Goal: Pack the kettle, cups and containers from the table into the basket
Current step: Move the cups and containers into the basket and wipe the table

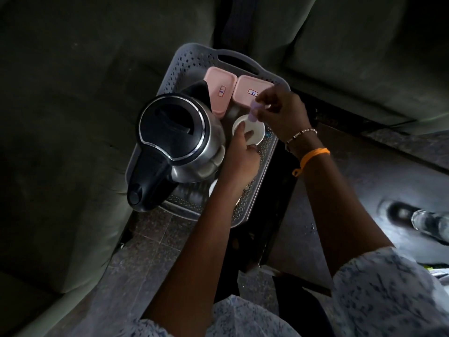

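**A:** Status on the packing?

**B:** Nearly done by the look of it. The kettle (pixel 178 139) is sitting in the left part of the grey basket (pixel 187 66), handle pointing back toward me. Two pink containers (pixel 239 93) are lying side by side at the far end, lids up, long axes running away from me.

**A:** And the cups?

**B:** I'm working on one now. The white cup (pixel 252 131) is standing upright in the gap between the kettle and the basket's right wall, just in front of the right-hand container. My left hand (pixel 239 156) is gripping it, fingers curled over the near rim and into the mouth.

**A:** Right hand?

**B:** My right hand (pixel 279 113) is hovering just past the cup, pinching a small pale lilac item (pixel 253 111) right over the cup's far rim. Can't tell what it is, too blurred.

**A:** Anything else in there?

**B:** Something white (pixel 213 188) is showing under my left forearm near the basket's front; probably another cup, mostly hidden.

**A:** What decides the next move?

**B:** The cup is lying straight ahead of both hands, and the left is nearer and already on it. I'm guessing the lilac piece goes down into the cup's mouth, so the left keeps it steady.

**A:** Table?

**B:** Only an edge is showing at right, with a clear glass (pixel 427 221) on it.
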Action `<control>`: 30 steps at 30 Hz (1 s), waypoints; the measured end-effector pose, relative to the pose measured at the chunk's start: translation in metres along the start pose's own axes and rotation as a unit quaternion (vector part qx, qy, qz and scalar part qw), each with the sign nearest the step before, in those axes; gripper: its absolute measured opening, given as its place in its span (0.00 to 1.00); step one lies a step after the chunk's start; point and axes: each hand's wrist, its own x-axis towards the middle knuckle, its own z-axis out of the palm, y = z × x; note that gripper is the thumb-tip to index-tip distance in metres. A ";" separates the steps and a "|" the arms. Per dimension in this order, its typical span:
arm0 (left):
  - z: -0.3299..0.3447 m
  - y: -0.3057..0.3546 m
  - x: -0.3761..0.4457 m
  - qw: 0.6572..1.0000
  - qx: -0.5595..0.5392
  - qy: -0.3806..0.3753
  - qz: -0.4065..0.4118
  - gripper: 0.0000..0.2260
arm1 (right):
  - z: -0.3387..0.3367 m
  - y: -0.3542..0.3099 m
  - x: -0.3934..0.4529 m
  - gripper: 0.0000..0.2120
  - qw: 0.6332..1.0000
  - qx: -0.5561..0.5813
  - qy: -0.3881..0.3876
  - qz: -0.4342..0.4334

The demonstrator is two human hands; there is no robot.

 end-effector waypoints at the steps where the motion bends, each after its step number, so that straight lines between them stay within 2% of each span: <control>1: 0.000 0.000 0.000 1.000 0.004 0.009 0.000 0.26 | 0.004 -0.003 0.006 0.10 1.000 0.010 0.020 -0.007; 7: 0.005 0.002 -0.010 0.997 0.027 0.074 0.027 0.15 | 0.010 0.004 0.015 0.10 0.998 -0.034 0.042 -0.019; 11: 0.031 -0.003 -0.025 0.996 0.024 0.073 0.048 0.11 | -0.016 0.035 -0.020 0.10 0.996 0.009 0.084 0.015; 16: 0.087 -0.026 -0.052 0.999 0.049 -0.001 0.023 0.10 | -0.060 0.099 -0.093 0.09 0.985 0.060 0.112 0.114; 22: 0.180 -0.066 -0.088 0.988 0.131 -0.085 0.001 0.09 | -0.120 0.186 -0.199 0.08 0.951 0.045 0.206 0.227; 26: 0.250 -0.096 -0.116 0.966 0.195 -0.169 -0.022 0.07 | -0.156 0.253 -0.263 0.08 0.910 0.049 0.267 0.315; 30: 0.308 -0.129 -0.139 0.929 0.271 -0.248 -0.047 0.08 | -0.190 0.314 -0.314 0.09 0.845 0.084 0.351 0.394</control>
